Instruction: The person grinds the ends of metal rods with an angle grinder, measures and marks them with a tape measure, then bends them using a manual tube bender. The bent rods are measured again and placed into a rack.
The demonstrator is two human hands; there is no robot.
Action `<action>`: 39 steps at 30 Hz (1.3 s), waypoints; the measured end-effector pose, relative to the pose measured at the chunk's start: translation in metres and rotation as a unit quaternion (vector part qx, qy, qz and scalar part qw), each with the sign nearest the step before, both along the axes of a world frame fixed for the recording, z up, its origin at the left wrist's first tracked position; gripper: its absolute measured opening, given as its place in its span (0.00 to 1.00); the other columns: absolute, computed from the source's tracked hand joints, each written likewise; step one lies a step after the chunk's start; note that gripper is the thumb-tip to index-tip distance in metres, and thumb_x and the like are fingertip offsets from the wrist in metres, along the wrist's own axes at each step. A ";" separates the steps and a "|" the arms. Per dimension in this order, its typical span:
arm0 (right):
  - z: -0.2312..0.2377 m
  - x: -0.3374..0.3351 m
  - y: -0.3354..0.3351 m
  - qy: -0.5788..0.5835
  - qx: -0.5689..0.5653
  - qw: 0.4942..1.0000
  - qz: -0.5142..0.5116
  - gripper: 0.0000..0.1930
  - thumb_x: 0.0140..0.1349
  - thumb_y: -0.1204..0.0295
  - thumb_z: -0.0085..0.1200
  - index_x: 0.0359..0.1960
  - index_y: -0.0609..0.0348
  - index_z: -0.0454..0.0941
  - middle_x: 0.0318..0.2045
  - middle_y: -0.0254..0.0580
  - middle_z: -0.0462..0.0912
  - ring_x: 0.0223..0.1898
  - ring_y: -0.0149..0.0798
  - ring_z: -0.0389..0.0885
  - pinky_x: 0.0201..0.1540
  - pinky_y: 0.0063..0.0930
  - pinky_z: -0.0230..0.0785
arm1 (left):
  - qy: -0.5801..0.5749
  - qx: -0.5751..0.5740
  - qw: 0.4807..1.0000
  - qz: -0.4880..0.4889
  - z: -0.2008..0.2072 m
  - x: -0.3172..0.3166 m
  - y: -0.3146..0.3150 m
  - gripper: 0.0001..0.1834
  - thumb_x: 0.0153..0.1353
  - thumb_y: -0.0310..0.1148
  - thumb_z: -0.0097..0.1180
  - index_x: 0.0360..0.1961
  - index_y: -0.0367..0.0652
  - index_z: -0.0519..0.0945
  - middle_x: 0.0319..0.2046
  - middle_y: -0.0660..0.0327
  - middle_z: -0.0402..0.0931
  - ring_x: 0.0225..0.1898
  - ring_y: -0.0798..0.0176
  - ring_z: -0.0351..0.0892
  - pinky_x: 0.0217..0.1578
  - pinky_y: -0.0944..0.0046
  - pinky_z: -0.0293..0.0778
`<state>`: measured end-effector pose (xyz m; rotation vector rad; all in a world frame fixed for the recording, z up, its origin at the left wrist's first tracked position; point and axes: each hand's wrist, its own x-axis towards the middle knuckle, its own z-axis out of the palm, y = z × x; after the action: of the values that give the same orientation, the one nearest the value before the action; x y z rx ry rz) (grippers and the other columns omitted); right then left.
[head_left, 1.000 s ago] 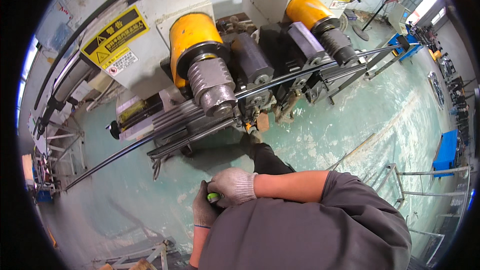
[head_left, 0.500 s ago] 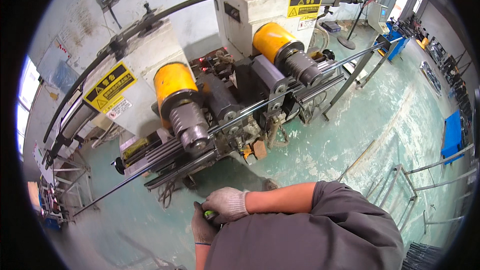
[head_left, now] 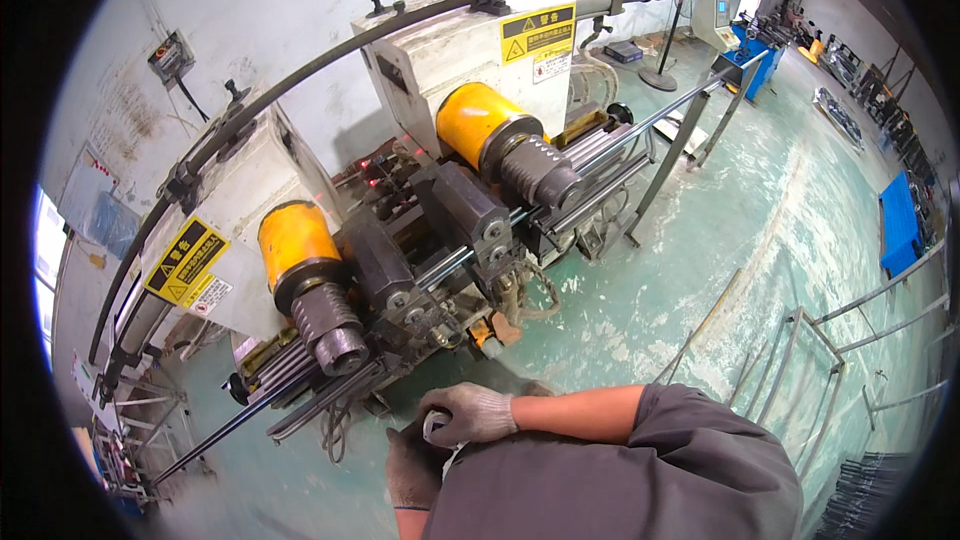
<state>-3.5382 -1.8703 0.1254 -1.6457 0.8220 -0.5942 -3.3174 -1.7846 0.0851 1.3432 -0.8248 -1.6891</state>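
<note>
My right hand (head_left: 472, 414), in a pale grey knit glove, is closed with its fingers curled over a small object with a pale, rounded edge (head_left: 435, 426). My left hand (head_left: 412, 472), gloved too, is just below it against the grey shirt, its fingers curled in and partly hidden. What the small object is, I cannot make out. Ahead of both hands stands a machine with two yellow cylinders (head_left: 300, 245) ending in ribbed dark spindles (head_left: 330, 328). Dark angular blocks (head_left: 462, 208) sit between the spindles. A long, thin metal bar (head_left: 448, 266) runs across the machine's front.
White machine housings (head_left: 480, 60) carry yellow warning labels, with a black hose (head_left: 335, 50) arching over them. A metal stand (head_left: 672, 160) supports the right side. Frame racks (head_left: 835, 350) and a blue panel (head_left: 900, 225) are at the right; a shelf rack (head_left: 140, 420) is at the left.
The view has shifted, so the machine appears lower and further left. A bright green part seen between my hands before is out of sight; a pale rounded edge shows instead.
</note>
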 end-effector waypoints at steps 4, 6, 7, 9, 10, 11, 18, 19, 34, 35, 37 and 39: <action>-0.023 -0.025 -0.007 -0.129 0.342 0.931 0.007 0.24 0.68 0.61 0.68 0.62 0.61 0.83 0.46 0.40 0.88 0.42 0.36 0.88 0.47 0.35 0.82 | 0.173 0.003 0.984 0.054 -0.029 0.026 0.001 0.32 0.83 0.66 0.49 0.48 0.43 0.79 0.43 0.53 0.81 0.40 0.51 0.75 0.43 0.50 0.71; -0.032 -0.039 -0.009 -0.211 0.385 0.898 -0.026 0.23 0.70 0.66 0.66 0.63 0.61 0.82 0.45 0.35 0.85 0.41 0.32 0.85 0.44 0.33 0.81 | 0.268 0.067 0.948 0.155 -0.034 0.039 0.007 0.31 0.82 0.67 0.51 0.43 0.45 0.78 0.38 0.55 0.79 0.36 0.53 0.72 0.38 0.53 0.67; -0.035 -0.045 -0.007 -0.266 0.419 0.867 -0.045 0.22 0.70 0.66 0.66 0.63 0.61 0.82 0.44 0.35 0.85 0.41 0.32 0.85 0.43 0.33 0.81 | 0.260 0.070 0.947 0.173 -0.034 0.047 0.008 0.31 0.82 0.66 0.49 0.40 0.46 0.76 0.36 0.55 0.78 0.36 0.53 0.74 0.38 0.53 0.69; -0.037 -0.060 -0.001 -0.329 0.448 0.826 -0.092 0.20 0.71 0.67 0.66 0.62 0.61 0.82 0.42 0.34 0.84 0.41 0.32 0.86 0.40 0.36 0.81 | 0.247 0.048 0.943 0.218 -0.037 0.066 0.012 0.30 0.84 0.63 0.48 0.38 0.46 0.75 0.37 0.57 0.78 0.38 0.54 0.75 0.40 0.54 0.70; -0.036 -0.067 0.001 -0.335 0.446 0.821 -0.121 0.19 0.72 0.66 0.66 0.61 0.60 0.83 0.42 0.35 0.84 0.40 0.33 0.86 0.40 0.37 0.82 | 0.259 0.039 0.938 0.226 -0.039 0.077 0.011 0.29 0.84 0.63 0.48 0.39 0.46 0.76 0.38 0.57 0.78 0.38 0.55 0.75 0.40 0.54 0.71; -0.034 -0.074 0.003 -0.332 0.448 0.816 -0.151 0.18 0.72 0.66 0.66 0.60 0.60 0.83 0.42 0.36 0.85 0.40 0.34 0.86 0.40 0.38 0.82 | 0.288 0.006 0.934 0.212 -0.039 0.092 0.009 0.29 0.84 0.63 0.48 0.40 0.46 0.77 0.38 0.58 0.79 0.39 0.56 0.76 0.41 0.54 0.72; -0.024 -0.128 0.000 -0.403 0.427 0.757 -0.289 0.08 0.74 0.68 0.64 0.45 0.60 0.84 0.35 0.40 0.85 0.33 0.36 0.86 0.37 0.37 0.81 | 0.236 -0.102 0.945 0.205 -0.020 0.191 0.007 0.25 0.86 0.58 0.47 0.44 0.47 0.78 0.39 0.59 0.79 0.41 0.57 0.77 0.44 0.57 0.77; -0.023 -0.139 -0.001 -0.385 0.415 0.757 -0.326 0.08 0.74 0.68 0.64 0.45 0.60 0.85 0.33 0.39 0.85 0.32 0.34 0.86 0.35 0.34 0.80 | 0.252 -0.100 0.937 0.220 -0.013 0.203 0.008 0.25 0.87 0.57 0.47 0.44 0.47 0.78 0.39 0.59 0.79 0.42 0.57 0.78 0.45 0.57 0.77; 0.188 -0.385 -0.121 0.094 -0.202 0.725 -0.651 0.24 0.69 0.55 0.75 0.53 0.65 0.93 0.37 0.40 0.93 0.34 0.34 0.88 0.37 0.32 0.81 | -0.014 -0.222 0.871 0.439 0.162 0.321 -0.083 0.34 0.86 0.60 0.50 0.70 0.40 0.81 0.63 0.59 0.86 0.65 0.57 0.82 0.67 0.51 0.76; 0.207 -0.396 -0.131 0.131 -0.216 0.721 -0.645 0.25 0.70 0.52 0.72 0.53 0.63 0.94 0.43 0.46 0.95 0.41 0.39 0.91 0.45 0.36 0.82 | -0.074 -0.250 0.847 0.463 0.185 0.319 -0.096 0.35 0.85 0.61 0.51 0.72 0.40 0.79 0.64 0.58 0.85 0.65 0.57 0.82 0.67 0.52 0.76; 0.248 -0.415 -0.155 0.234 -0.256 0.687 -0.638 0.28 0.72 0.46 0.67 0.54 0.61 0.94 0.49 0.54 0.96 0.49 0.50 0.94 0.56 0.42 0.83 | -0.103 -0.289 0.851 0.427 0.224 0.317 -0.117 0.37 0.84 0.61 0.51 0.75 0.39 0.77 0.66 0.58 0.84 0.66 0.56 0.82 0.67 0.52 0.75; 0.284 -0.425 -0.179 0.327 -0.288 0.643 -0.630 0.34 0.74 0.38 0.61 0.53 0.61 0.94 0.49 0.57 0.94 0.52 0.58 0.92 0.60 0.47 0.82 | -0.026 -0.288 0.895 0.339 0.272 0.319 -0.141 0.37 0.85 0.60 0.50 0.77 0.40 0.75 0.67 0.58 0.84 0.65 0.56 0.82 0.67 0.52 0.74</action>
<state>-3.9636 -2.0489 0.4092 -1.6125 2.6350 -1.3277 -2.9985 -1.9260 0.3574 1.0743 -0.6934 -0.7782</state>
